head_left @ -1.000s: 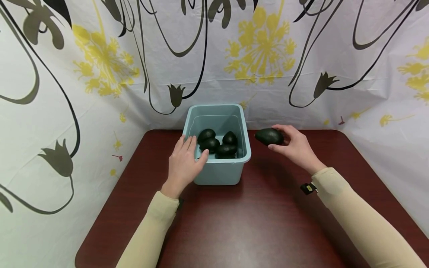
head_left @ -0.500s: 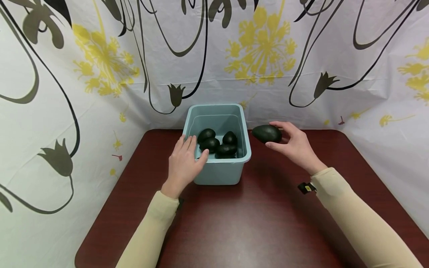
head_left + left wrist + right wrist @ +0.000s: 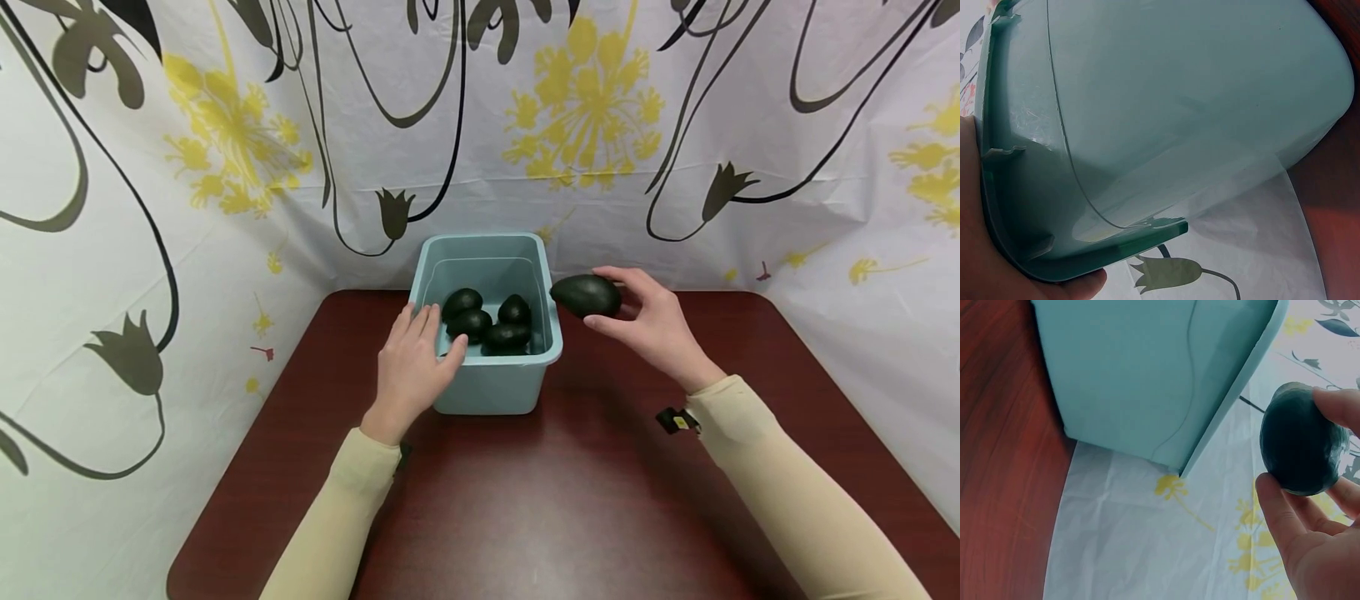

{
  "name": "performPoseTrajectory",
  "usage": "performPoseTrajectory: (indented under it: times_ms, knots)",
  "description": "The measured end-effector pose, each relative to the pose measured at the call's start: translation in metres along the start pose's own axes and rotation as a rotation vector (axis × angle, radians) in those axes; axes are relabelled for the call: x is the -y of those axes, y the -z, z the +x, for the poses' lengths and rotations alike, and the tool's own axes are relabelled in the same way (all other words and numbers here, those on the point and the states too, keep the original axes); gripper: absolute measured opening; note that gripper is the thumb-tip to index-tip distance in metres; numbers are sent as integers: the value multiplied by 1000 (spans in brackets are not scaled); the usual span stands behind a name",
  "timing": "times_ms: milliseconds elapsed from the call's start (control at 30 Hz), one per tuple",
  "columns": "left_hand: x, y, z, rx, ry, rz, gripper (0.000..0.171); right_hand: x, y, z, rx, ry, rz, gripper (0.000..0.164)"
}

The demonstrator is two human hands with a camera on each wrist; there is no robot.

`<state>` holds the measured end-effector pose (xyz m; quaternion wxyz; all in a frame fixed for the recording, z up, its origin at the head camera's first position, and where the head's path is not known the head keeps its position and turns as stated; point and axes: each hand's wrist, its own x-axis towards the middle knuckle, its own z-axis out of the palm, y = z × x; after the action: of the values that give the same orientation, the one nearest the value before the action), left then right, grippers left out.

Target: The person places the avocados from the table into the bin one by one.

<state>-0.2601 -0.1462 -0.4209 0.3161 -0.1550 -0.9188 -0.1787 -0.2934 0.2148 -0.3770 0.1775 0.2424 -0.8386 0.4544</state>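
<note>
My right hand (image 3: 651,325) grips a dark green avocado (image 3: 587,296) between thumb and fingers, just right of the bin's right rim. In the right wrist view the avocado (image 3: 1300,440) hangs beside the bin's outer wall (image 3: 1122,375), apart from it. Several more avocados (image 3: 506,336) lie inside the light blue plastic bin (image 3: 491,387). My left hand (image 3: 411,371) rests on the bin's left front rim with its fingers extended. From the left wrist, the bin's wall (image 3: 1197,94) fills most of the view, and part of that hand (image 3: 1079,287) shows along the rim.
The bin stands toward the back of a dark reddish-brown table (image 3: 525,500). Behind and beside the table hangs a white curtain (image 3: 495,142) with yellow and grey flower prints. A small dark device (image 3: 677,421) sits at the right wrist.
My right hand has carried the avocado leftward and slightly up, closer to the bin's right rim. My left hand and the bin have stayed in place.
</note>
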Motion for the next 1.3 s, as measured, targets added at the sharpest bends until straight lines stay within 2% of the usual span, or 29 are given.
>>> performPoseTrajectory:
  times_ms: [333, 700, 1067, 1300]
  knots:
    - [-1, 1, 0, 23, 16, -4, 71, 12, -7, 3, 14, 20, 46, 66]
    - [0, -1, -1, 6, 15, -7, 71, 26, -19, 7, 27, 52, 87, 66]
    - [-1, 2, -1, 19, 21, -10, 70, 27, -34, 10, 85, 48, 101, 65]
    - [-1, 1, -1, 2, 5, -9, 70, 49, -41, 7, 117, 75, 93, 65]
